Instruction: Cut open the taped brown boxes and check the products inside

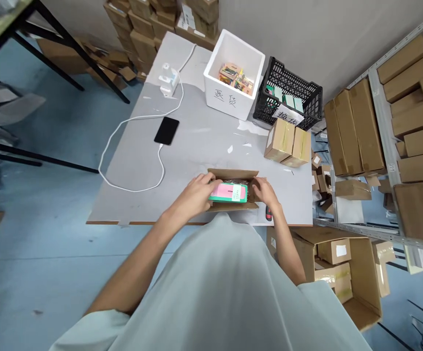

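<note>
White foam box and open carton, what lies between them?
Small white scraps on the grey tabletop, between foam box and open carton, in the head view.

The person wears a loose top in plain, pale blue-green cloth, smooth and matte, with long soft folds down the front and greyer shading toward the middle. The left sleeve and right sleeve match it in colour, both short and wide, ending near the elbows. The forearms, left hand and right hand are bare.
</note>
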The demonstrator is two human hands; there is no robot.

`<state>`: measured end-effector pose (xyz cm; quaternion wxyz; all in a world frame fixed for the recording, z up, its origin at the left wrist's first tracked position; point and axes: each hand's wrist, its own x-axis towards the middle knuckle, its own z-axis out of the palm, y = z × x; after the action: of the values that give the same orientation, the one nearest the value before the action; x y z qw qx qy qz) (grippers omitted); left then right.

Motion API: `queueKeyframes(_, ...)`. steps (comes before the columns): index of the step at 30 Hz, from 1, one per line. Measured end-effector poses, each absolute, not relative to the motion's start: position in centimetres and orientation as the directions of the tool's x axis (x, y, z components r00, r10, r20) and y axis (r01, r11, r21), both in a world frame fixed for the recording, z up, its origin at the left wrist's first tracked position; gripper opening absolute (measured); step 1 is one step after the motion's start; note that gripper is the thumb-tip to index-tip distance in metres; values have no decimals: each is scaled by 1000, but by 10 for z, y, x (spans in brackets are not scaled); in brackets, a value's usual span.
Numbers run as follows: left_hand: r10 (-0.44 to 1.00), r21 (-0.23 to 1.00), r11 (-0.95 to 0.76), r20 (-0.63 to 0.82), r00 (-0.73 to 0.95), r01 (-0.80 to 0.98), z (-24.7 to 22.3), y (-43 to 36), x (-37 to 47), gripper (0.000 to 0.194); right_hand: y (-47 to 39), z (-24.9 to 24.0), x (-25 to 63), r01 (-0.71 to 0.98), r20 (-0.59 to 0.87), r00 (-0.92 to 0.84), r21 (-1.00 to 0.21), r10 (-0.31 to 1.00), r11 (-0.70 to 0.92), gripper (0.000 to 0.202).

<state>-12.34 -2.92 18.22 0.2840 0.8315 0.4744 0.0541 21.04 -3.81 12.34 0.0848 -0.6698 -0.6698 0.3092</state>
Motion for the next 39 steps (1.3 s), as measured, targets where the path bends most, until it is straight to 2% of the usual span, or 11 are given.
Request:
queueKeyframes(2, 831, 626, -358, -125, 542, 693, 184, -32, -138, 65, -52, 133, 208, 729, -262, -44, -668, 964, -148, 52)
queueKeyframes(4, 855, 753, -270, -99, 508, 600, 183, -34, -151, 64, -69, 140, 201, 523, -269, 11, -819, 963, -235, 66)
queueKeyframes(8, 889, 975, 50, -142, 435, 215, 173, -42, -147, 91, -104, 153, 175, 129, -286, 80, -947, 955, -295, 98)
queueKeyframes(10, 875, 972, 233, -195, 443, -31, 168, -52, -131, 103, -114, 159, 156, 47, -220, 96, -973, 971, -225, 104)
queueKeyframes(12, 826, 889, 414, -278, 489, -194, 167, -63, -114, 105, -117, 167, 139, 17, -142, 117, -989, 983, -145, 102)
queueKeyframes(16, 700, 707, 647, -401, 591, -286, 178, -75, -94, 92, -103, 188, 123, 17, -34, 191, -999, 981, -38, 87)
queueKeyframes(21, 696, 672, 653, -348, 628, -351, 208, -46, -82, 80, -52, 224, 123, -39, 70, 230, -996, 971, 81, 97)
queueKeyframes(28, 740, 600, 653, -376, 558, -462, 244, -21, -65, 51, -1, 265, 114, -497, 201, 254, -812, 946, 306, 88)
queueKeyframes(30, 760, 614, 630, -358, 543, -476, 242, -30, -65, 55, -5, 261, 117, -569, 161, 229, -778, 960, 267, 88)
queueKeyframes(35, 854, 714, 473, -228, 468, -516, 229, -61, -61, 97, -11, 235, 141, -633, -30, 263, -760, 964, 148, 79)
queueKeyframes(39, 924, 821, 340, -202, 324, -458, 244, -70, -49, 79, -3, 222, 164, -635, -101, 325, -760, 940, 138, 60)
